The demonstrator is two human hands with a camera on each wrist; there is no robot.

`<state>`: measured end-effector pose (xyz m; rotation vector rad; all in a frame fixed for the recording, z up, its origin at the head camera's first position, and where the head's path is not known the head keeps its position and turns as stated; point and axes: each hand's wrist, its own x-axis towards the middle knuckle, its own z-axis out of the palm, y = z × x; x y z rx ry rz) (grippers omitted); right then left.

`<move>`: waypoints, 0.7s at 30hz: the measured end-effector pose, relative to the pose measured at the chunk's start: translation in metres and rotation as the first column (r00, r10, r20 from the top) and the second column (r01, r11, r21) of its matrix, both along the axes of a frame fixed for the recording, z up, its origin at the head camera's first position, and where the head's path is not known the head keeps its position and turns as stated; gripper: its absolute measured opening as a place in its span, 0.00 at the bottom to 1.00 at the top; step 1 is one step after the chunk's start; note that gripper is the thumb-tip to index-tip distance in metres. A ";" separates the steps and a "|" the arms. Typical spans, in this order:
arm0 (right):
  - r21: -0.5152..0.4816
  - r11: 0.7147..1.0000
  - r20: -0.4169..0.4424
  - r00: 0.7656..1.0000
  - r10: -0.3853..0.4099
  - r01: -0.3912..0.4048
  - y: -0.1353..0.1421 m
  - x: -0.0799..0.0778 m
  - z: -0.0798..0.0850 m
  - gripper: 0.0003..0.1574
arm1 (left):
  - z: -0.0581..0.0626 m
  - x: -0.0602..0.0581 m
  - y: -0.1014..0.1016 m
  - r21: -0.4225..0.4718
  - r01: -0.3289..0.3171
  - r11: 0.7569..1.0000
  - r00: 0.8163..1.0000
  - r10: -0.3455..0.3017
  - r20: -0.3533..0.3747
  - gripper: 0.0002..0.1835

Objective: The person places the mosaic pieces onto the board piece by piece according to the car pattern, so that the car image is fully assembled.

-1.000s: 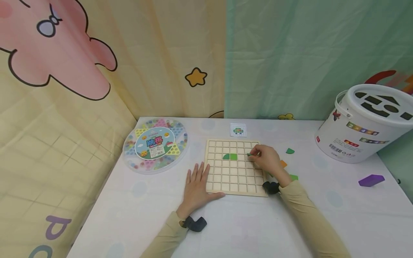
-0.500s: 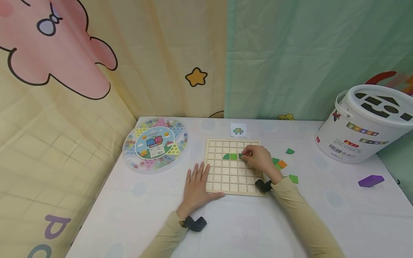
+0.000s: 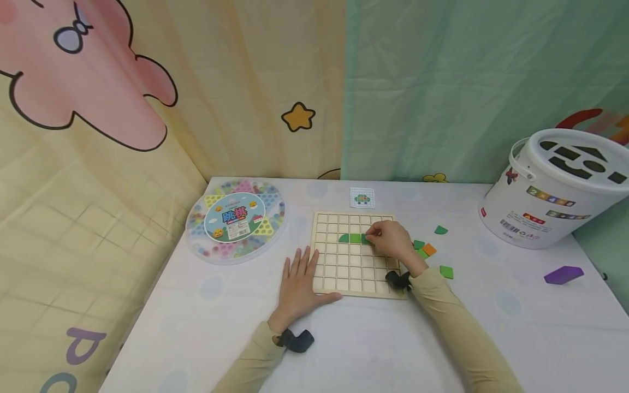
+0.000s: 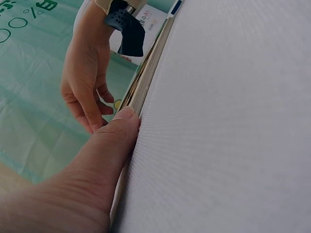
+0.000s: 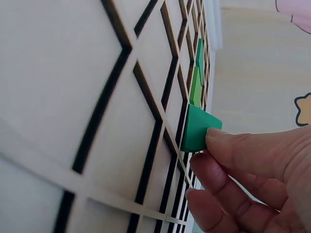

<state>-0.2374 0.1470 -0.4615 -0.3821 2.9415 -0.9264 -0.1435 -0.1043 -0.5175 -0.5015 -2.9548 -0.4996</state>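
Observation:
A wooden grid board [image 3: 343, 272] lies on the white table. My left hand [image 3: 300, 281] rests flat at its near-left corner with fingers straight and spread; the left wrist view has the thumb [image 4: 114, 141] along the board's edge. Thumb and fingers of my right hand [image 3: 393, 240] pinch a dark green quarter-round tile [image 5: 199, 128], tilted at a grid cell. Directly left of it, a light green square tile [image 3: 355, 238] sits in its cell, followed by another dark green quarter-round tile [image 3: 344, 238].
Right of the board lie loose tiles, among them an orange square [image 3: 429, 249], a green square [image 3: 446, 272] and a dark green quarter-round [image 3: 441, 230]. A small pattern card [image 3: 362, 198] lies behind the board. Around stand a Chinese checkers set [image 3: 236, 218], a white bucket [image 3: 545, 191] and a purple block [image 3: 563, 275].
My right hand has moved left across the board with the dark green tile, up to the cell beside the light green square. The left hand has stayed in place.

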 end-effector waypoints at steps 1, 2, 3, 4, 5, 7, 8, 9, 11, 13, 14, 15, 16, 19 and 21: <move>0.004 1.000 0.002 1.000 -0.001 0.001 0.000 0.000 0.000 0.06 | 0.000 0.000 0.000 -0.004 -0.001 1.000 1.000 0.001 0.002 0.62; 0.007 1.000 0.003 1.000 -0.002 0.002 0.000 0.000 0.001 0.06 | 0.000 0.000 0.000 -0.006 -0.001 1.000 1.000 0.002 0.004 0.62; 0.011 1.000 0.004 1.000 -0.004 0.004 0.000 -0.001 0.001 0.07 | 0.000 0.000 0.000 -0.009 -0.003 1.000 1.000 0.003 0.009 0.62; 0.015 1.000 0.003 1.000 -0.003 0.003 0.000 -0.001 0.001 0.07 | -0.001 0.000 0.000 -0.011 -0.004 1.000 1.000 0.004 0.009 0.62; 0.021 1.000 0.000 1.000 -0.003 0.003 0.000 -0.001 0.001 0.07 | -0.001 0.000 0.000 -0.011 -0.004 1.000 1.000 0.004 0.008 0.62; 0.033 0.999 -0.008 1.000 0.000 0.000 0.000 -0.001 0.001 0.07 | -0.001 0.000 0.000 -0.015 -0.005 1.000 1.000 0.005 0.005 0.62; 0.039 0.999 -0.011 1.000 0.001 0.000 0.000 -0.002 0.001 0.07 | -0.001 0.000 0.000 -0.016 -0.006 1.000 1.000 0.006 0.005 0.62; 0.046 0.999 -0.012 1.000 0.000 0.001 0.000 -0.002 0.001 0.07 | -0.001 0.000 0.000 -0.019 -0.006 1.000 1.000 0.006 0.005 0.62; 0.056 0.998 -0.010 1.000 -0.005 0.006 -0.001 -0.003 0.000 0.07 | -0.001 0.000 0.000 -0.022 -0.006 1.000 1.000 0.006 0.008 0.62; 0.066 0.998 -0.006 1.000 -0.011 0.011 -0.001 -0.003 -0.001 0.07 | -0.001 0.000 0.000 -0.024 -0.005 1.000 1.000 0.006 0.011 0.62; 0.068 0.998 -0.005 1.000 -0.013 0.014 -0.001 -0.003 -0.001 0.07 | -0.001 0.000 0.000 -0.023 -0.005 1.000 1.000 0.005 0.012 0.62; 0.070 0.997 -0.005 1.000 -0.015 0.015 -0.001 -0.003 -0.002 0.07 | -0.001 0.000 0.000 -0.022 -0.005 1.000 1.000 0.005 0.011 0.62; 0.071 0.997 -0.008 1.000 -0.014 0.014 -0.001 -0.003 -0.002 0.07 | -0.001 0.000 0.000 -0.021 -0.005 1.000 1.000 0.005 0.010 0.62; 0.071 0.997 -0.018 1.000 -0.006 0.007 -0.001 -0.002 -0.001 0.07 | 0.000 0.000 0.000 -0.018 -0.007 1.000 1.000 0.007 0.010 0.62; 0.068 0.998 -0.012 1.000 -0.006 0.007 0.000 -0.002 0.000 0.08 | -0.001 0.000 0.000 -0.019 -0.009 1.000 1.000 0.009 0.012 0.62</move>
